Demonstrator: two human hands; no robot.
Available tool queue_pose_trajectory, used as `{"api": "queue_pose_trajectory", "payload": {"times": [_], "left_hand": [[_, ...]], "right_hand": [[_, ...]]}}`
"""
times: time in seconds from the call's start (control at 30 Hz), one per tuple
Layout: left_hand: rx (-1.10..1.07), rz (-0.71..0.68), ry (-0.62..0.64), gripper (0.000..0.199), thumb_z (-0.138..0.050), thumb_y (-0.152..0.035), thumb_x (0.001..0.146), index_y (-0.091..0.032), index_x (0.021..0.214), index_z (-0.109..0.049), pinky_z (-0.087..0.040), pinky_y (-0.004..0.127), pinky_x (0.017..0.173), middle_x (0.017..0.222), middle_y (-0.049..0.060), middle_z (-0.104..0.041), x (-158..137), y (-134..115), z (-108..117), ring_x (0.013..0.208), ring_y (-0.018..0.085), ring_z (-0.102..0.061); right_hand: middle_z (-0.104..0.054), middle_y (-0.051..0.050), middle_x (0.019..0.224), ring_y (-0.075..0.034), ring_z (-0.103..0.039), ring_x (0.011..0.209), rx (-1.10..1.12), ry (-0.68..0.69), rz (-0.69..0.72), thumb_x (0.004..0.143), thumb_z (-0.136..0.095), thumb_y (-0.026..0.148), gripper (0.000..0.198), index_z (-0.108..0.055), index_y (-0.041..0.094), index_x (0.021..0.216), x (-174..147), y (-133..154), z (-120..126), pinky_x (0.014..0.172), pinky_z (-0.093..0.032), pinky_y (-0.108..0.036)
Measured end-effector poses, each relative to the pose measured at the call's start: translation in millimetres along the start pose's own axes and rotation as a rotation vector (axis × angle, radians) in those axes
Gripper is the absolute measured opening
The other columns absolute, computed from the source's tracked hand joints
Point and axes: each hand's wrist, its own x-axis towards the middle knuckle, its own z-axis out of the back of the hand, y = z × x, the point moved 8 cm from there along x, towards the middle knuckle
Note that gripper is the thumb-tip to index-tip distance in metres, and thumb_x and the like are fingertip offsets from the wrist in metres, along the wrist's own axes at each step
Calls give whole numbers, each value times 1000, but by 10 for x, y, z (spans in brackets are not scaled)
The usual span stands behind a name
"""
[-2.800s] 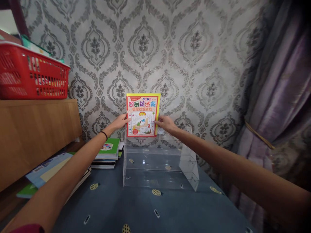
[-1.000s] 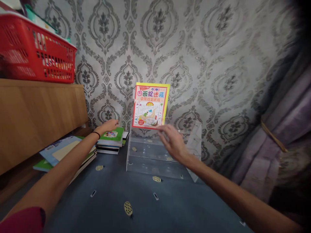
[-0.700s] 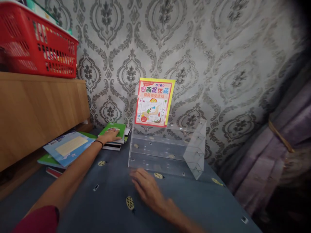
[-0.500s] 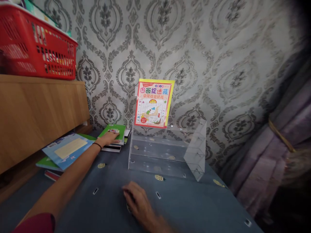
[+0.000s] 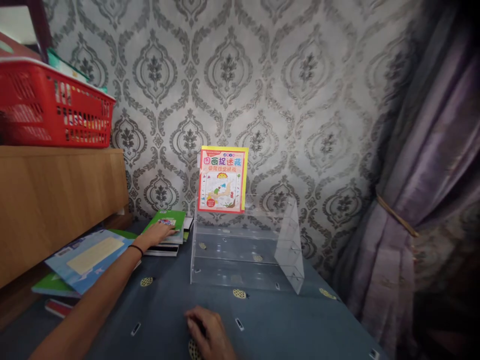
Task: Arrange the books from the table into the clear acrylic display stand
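My left hand, with a dark band at the wrist, lies on top of a green book. Its fingers stretch over the cover, though some are hard to make out. That book tops a small stack beside the wall. Low in the middle, my right hand rests on the dark blue patterned tabletop. It holds nothing; its fingers are loosely bent, with the thumb apart. Beyond it stands a clear acrylic tiered rack. A red-bordered picture book stands upright on the rack's top tier, with something yellow behind it.
At the left, a second pile holds a light blue book over green and red ones. Beside it is a wooden cabinet carrying a filled red basket. Patterned wallpaper closes the back; a tied purple curtain hangs at the right.
The view has tilted up, so the scene sits lower and slightly left. My left hand stays on the green book and my right hand stays near the table's front.
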Motion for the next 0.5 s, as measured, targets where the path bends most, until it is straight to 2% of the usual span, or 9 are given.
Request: {"api": "queue_pose_trajectory", "payload": {"times": [0.13,0.27,0.33,0.43,0.5], "left_hand": [[66,22,28,38,-37,-36,103,-18,112,-69,-49,34,92,108,15,-74,-35,-69,42,105,27,-70],[93,31,31,38,-37,-33,102,-16,105,-71,-51,35,91,105,16,-74,-23,-143,98,101,27,-71],[100,41,42,40,-38,-33,102,-14,101,-72,-51,37,91,103,18,-74,-3,-161,112,100,28,-71],[95,65,55,33,-44,-28,98,-12,98,-73,-50,37,94,104,19,-74,26,-135,108,103,28,-70],[79,84,56,29,-46,-22,95,-13,103,-73,-49,36,96,106,18,-73,38,-83,98,105,27,-68]], "right_hand": [[-75,-9,106,-24,-69,102,-7,4,1,102,-47,47,37,-71,26,121,33,47,25,93,-53,-33],[-75,-7,94,-22,-70,93,3,46,-30,101,-46,47,36,-73,25,111,83,132,38,89,-52,-33],[-75,-7,94,-23,-70,94,14,50,-54,101,-47,46,35,-73,23,109,103,193,68,89,-51,-33],[-75,-8,99,-23,-68,97,26,48,-65,101,-48,43,33,-72,22,109,131,318,125,89,-49,-32],[-74,-7,92,-21,-69,88,46,92,-53,101,-46,40,32,-72,21,106,155,409,124,84,-49,-30]]}}
